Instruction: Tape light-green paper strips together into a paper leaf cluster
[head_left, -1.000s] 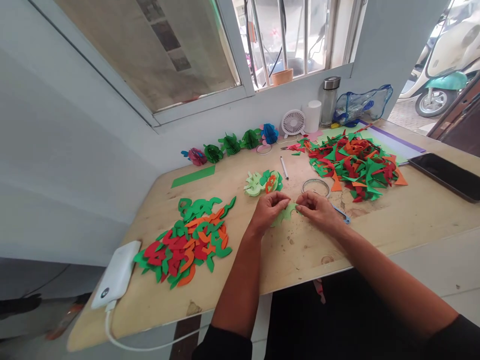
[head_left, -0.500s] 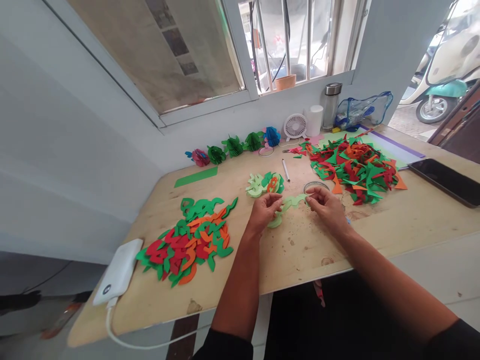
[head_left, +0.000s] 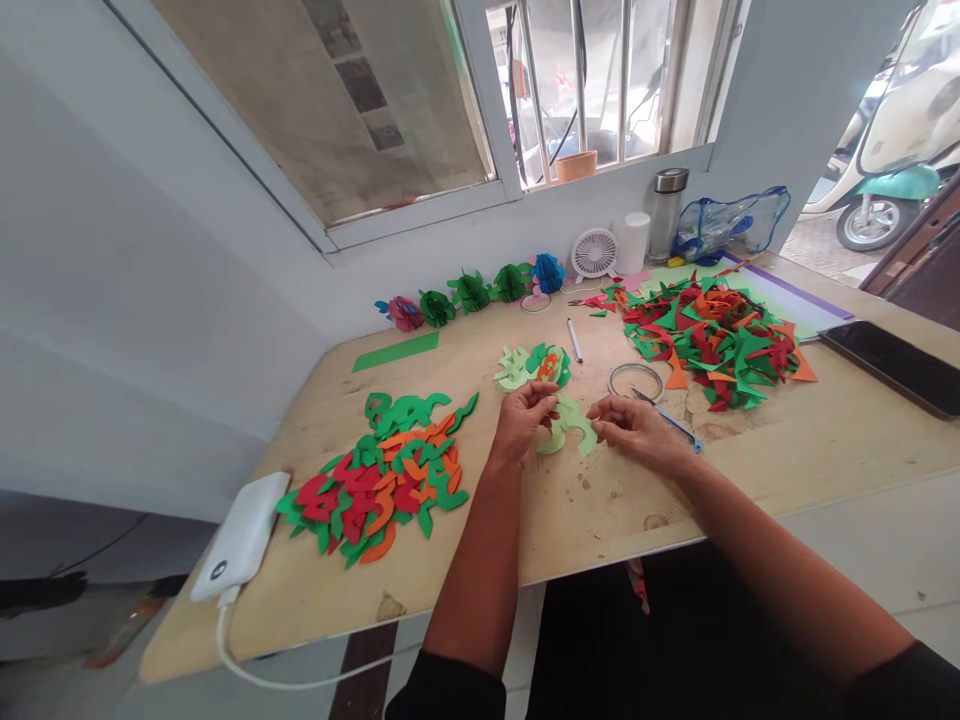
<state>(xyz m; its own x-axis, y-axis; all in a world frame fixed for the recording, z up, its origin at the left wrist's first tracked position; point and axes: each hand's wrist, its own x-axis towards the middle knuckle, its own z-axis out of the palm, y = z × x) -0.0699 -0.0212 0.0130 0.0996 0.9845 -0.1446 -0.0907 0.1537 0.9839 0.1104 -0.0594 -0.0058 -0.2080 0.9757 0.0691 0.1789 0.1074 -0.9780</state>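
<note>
A pale green paper cutout [head_left: 579,430] with curved edges is between my hands, above the table. My left hand [head_left: 525,420] pinches its left end between thumb and fingers. On the other side, the closed fingertips of my right hand [head_left: 636,430] hold the cutout's right edge. Beneath it, partly covered by my left hand, lies another pale green piece [head_left: 551,441]. Just beyond my hands are a small pile of pale green cutouts [head_left: 513,368] and a stack of green and orange cutouts [head_left: 548,366]. A roll of tape [head_left: 613,383] and a blue-handled tool [head_left: 686,432] lie by my right hand.
Red, orange and green cutouts [head_left: 382,485] are heaped on the left; paper scraps [head_left: 720,335] on the right. A white power bank [head_left: 240,535] with a cable, a phone [head_left: 892,365], a pen [head_left: 574,341], a small fan [head_left: 595,254] and paper ornaments [head_left: 471,291] surround the work area.
My right hand has moved left and slightly down, bringing its end of the pale green cutout lower. The tape roll and blue-handled tool show more fully. The view has shifted slightly.
</note>
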